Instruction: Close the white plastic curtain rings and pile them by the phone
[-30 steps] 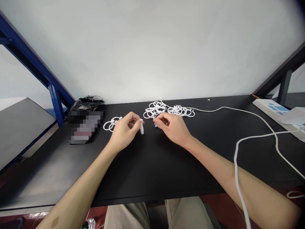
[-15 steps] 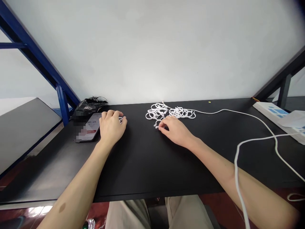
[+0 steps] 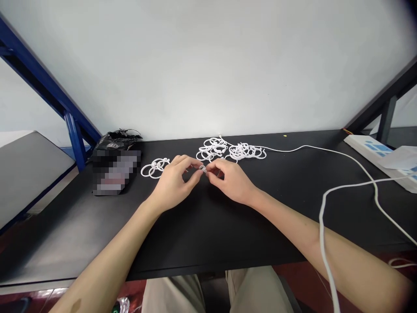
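In the middle of the black table my left hand (image 3: 174,182) and my right hand (image 3: 233,180) meet, fingertips nearly touching. Between them is a white plastic ring (image 3: 202,168), pinched from both sides by thumbs and fingers; most of it is hidden. A small group of white open rings with ball ends (image 3: 150,170) lies to the left, just beyond my left hand. Behind my right hand spreads a larger pile of similar rings (image 3: 244,151), and another heap (image 3: 213,148) adjoins it.
A phone, partly blurred out (image 3: 114,174), and a crumpled black plastic bag (image 3: 115,141) lie at the left. A white cable (image 3: 306,147) runs from the pile to the right and crosses over my right forearm. A white box-like item (image 3: 371,152) is at the right edge.
My left hand has moved right from beside the phone to meet my right hand, uncovering the left group of rings. My right hand has shifted slightly left with the ring.
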The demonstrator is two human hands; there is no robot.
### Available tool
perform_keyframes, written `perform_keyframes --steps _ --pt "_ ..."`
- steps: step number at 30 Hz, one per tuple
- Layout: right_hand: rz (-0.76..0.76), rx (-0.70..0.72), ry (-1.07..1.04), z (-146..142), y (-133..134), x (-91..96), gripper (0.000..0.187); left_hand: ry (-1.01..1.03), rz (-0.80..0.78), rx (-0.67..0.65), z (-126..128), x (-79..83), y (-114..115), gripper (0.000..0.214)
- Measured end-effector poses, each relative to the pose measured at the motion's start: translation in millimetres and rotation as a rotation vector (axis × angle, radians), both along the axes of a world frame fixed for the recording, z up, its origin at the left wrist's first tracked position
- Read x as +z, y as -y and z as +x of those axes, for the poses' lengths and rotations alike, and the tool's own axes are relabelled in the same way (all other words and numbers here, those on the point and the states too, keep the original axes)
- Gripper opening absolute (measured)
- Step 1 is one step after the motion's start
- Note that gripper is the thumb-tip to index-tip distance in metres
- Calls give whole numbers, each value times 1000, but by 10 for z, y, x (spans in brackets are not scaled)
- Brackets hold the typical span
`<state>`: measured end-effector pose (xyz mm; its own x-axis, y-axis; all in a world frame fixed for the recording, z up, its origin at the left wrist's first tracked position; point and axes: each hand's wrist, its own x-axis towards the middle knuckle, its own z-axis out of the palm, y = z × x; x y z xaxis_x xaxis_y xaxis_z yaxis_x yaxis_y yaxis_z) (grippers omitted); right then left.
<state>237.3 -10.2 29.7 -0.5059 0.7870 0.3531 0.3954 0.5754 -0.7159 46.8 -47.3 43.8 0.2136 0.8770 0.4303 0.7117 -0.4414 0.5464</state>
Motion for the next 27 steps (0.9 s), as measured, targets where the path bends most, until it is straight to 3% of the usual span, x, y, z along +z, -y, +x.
perform_keyframes --steps 14,20,27 --pt "146 27 28 36 -32 -2 18 150 -174 21 -77 30 -46 18" --pt "83 -6 -10 20 -25 -2 20 317 -371 -55 -67 -1 -51 27" --pt "18 -29 -68 0 1 -26 12 339 -412 -19 -35 -51 -61 28"
